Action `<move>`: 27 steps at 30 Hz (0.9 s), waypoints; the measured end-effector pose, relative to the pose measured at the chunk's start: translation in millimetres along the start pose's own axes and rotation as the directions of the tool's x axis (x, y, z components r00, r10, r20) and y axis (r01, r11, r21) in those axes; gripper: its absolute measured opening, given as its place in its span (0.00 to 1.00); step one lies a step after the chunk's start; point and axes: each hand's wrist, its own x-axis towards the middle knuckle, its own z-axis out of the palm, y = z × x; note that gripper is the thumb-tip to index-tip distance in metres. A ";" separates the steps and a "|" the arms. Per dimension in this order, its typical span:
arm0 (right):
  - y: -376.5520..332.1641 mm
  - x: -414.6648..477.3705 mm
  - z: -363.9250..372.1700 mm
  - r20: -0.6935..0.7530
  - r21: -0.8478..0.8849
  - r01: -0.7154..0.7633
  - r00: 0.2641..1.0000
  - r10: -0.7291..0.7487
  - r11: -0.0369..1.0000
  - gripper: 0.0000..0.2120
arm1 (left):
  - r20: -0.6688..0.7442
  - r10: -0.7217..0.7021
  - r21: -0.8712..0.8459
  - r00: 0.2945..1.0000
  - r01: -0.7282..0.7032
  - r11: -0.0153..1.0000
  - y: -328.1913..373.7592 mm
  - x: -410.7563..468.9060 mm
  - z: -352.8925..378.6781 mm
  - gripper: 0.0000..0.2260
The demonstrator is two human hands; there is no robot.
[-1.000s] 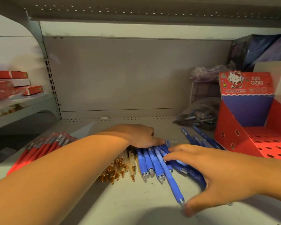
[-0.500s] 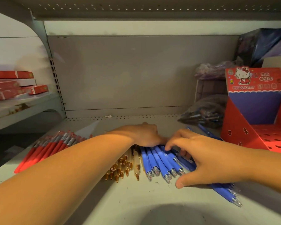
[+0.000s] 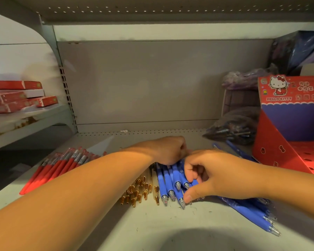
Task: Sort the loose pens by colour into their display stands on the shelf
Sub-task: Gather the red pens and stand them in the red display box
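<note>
The blue pens (image 3: 168, 180) lie side by side in the middle of the frame on the grey shelf (image 3: 152, 230). Their long axis runs from the back wall toward the camera, and their clear tips point to the lower edge. More blue pens, the loose blue pens (image 3: 252, 212), lie crossed under the right forearm, with their tips toward the lower right corner. Two further blue pens (image 3: 237, 151) lie slanted just beside the stand.

Left of the blue row lie the gold-tipped pens (image 3: 140, 191), with their tips toward the camera. The red pens (image 3: 58, 167) lie in a bundle at middle left, slanted toward the lower left.

At the right edge stands the Hello Kitty display stand (image 3: 279, 147), a red cardboard one with a perforated tray. Behind it, a clear plastic bag (image 3: 232, 129) holds dark pens. Flat red boxes (image 3: 14, 98) are stacked on a side shelf at the upper left.

The left hand (image 3: 167, 151) rests on the far ends of the blue pens. Its fingers are hidden behind the right hand, so I cannot tell if they grip. The right hand (image 3: 216, 174) has bent fingers on top of the blue pens and its thumb at their tips, grasping the group.
</note>
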 end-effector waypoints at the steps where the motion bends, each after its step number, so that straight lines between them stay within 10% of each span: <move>1: -1.7 -0.6 1.1 0.005 0.020 0.009 1.000 -0.009 1.000 0.19 | -0.008 -0.001 -0.006 1.000 0.001 1.000 0.3 -1.3 0.1 0.15; 8: 7.8 -6.0 -37.4 -0.005 0.007 -0.152 0.988 0.152 0.988 0.16 | 0.231 -0.033 0.093 0.972 0.012 0.996 14.7 -11.0 -0.5 0.28; 13: 20.5 -16.9 -43.9 0.199 -0.346 -0.478 0.803 0.561 0.807 0.35 | 0.186 -0.045 0.108 0.981 0.026 0.994 19.5 -10.3 6.7 0.31; 27: 2.0 -7.2 -4.0 0.120 -0.467 -0.434 0.832 0.541 0.771 0.29 | 0.179 -0.101 0.027 0.979 0.098 0.995 24.6 -16.8 0.9 0.20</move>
